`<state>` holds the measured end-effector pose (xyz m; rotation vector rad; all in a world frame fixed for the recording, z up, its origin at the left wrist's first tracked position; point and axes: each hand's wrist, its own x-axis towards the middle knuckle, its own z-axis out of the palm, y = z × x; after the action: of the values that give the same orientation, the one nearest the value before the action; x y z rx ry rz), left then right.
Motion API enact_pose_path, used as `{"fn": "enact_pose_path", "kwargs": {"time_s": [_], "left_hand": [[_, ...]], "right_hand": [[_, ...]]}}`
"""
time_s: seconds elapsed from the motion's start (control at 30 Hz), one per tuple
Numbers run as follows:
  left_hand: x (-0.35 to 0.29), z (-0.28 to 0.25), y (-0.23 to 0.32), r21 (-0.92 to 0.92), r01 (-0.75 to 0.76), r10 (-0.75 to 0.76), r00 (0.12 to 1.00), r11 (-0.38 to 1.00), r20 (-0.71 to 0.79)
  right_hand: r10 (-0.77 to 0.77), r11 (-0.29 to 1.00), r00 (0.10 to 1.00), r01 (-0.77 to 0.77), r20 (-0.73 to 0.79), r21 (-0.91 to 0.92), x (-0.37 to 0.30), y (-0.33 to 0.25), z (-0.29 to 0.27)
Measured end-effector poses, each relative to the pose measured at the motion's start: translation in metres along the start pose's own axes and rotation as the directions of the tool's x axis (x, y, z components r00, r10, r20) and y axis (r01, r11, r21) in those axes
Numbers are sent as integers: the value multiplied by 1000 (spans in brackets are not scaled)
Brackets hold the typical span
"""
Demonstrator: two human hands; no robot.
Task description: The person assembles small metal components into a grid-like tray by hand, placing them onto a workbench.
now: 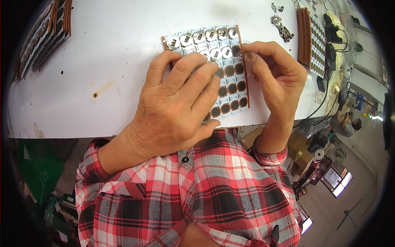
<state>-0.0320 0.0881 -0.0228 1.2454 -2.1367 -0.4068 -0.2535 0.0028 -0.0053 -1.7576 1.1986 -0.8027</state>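
A light-blue circuit board panel (230,82) with brown edge strips lies on the white table in front of me. Its far row carries shiny round metal clips (199,37), and more of them sit along the second row. Nearer rows show bare dark round pads (232,88). My left hand (173,96) rests over the panel's left part, fingers spread and tips touching the second row, hiding much of the board. At the panel's right edge, beside the end pad of that row, my right hand (282,74) pinches thumb and forefinger together; what lies between them is too small to name.
Loose metal clips (282,29) lie at the far right of the table. Stacked panels stand at the right (312,41) and the far left (45,39). Black plugs and cables (329,53) run along the right edge. A green bin (39,168) is below left; another person (347,123) is away right.
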Motion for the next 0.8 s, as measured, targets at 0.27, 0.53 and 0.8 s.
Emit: {"fn": "enact_pose_path", "kwargs": {"time_s": [0.27, 0.53, 0.8], "left_hand": [[-1, 0, -1, -16, -9, 9, 1000, 1000, -4], [0, 1, -1, -19, -4, 4, 1000, 1000, -4], [0, -2, 2, -28, -2, 2, 1000, 1000, -5]], "right_hand": [[-96, 995, 994, 97, 45, -16, 15, 7, 3], [-41, 996, 996, 48, 83, -81, 19, 2, 4], [-76, 986, 997, 75, -1, -147, 7, 3, 10]]}}
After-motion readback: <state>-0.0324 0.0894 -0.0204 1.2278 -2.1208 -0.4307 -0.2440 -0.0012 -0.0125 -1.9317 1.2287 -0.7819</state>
